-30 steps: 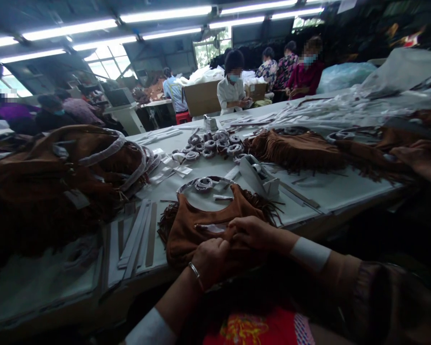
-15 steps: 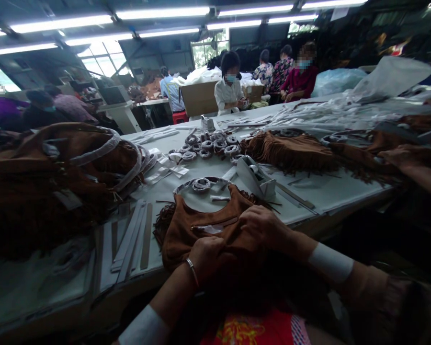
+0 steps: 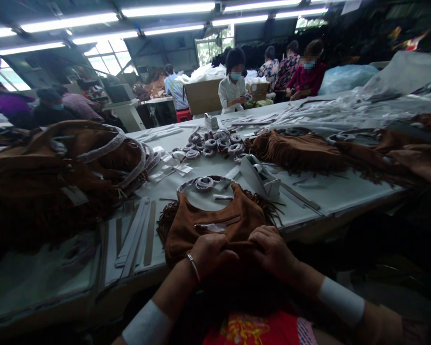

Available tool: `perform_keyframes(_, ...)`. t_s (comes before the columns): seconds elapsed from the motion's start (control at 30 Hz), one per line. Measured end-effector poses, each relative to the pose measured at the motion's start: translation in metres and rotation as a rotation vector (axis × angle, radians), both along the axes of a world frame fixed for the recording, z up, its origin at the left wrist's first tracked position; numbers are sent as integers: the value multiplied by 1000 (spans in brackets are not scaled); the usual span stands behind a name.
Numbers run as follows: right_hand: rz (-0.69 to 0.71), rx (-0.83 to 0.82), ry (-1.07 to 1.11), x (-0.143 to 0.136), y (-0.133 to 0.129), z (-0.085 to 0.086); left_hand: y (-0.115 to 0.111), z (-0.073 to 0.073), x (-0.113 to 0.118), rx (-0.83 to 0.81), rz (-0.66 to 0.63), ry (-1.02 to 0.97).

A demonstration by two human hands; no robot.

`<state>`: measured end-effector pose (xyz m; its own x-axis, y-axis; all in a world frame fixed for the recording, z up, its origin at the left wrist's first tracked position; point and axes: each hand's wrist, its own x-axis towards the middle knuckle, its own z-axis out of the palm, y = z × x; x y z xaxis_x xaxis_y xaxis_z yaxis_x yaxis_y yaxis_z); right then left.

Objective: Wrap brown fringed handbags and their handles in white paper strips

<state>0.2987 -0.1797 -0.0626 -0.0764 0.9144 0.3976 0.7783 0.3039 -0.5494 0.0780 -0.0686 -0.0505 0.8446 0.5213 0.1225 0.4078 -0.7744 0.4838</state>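
Head view: we see the left hand [image 3: 210, 254] and the right hand [image 3: 275, 251], both closed on the lower edge of the brown bag [image 3: 219, 215], below its zipper [image 3: 219, 222].

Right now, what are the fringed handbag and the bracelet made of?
Fringed handbag: probably suede or imitation suede, since it looks brown, matte and softly creased, with thin, floppy fringe.

Bracelet: likely metal, smooth and polished, because it's silvery and catches light.
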Motion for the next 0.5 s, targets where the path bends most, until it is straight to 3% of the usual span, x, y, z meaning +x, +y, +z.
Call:
perform_keyframes(0.17,8,-76,120,1,7,1,-4,6,-4,63,55,-105)
perform_keyframes(0.3,-28,-133,255,0,9,0,-25,13,-25,327,149,-284)
perform_keyframes(0.4,-26,-169,351,1,8,1,-39,8,-47,478,100,-276)
perform_keyframes(0.5,9,-207,419,3,7,1,-45,-3,-62,513,144,-250)
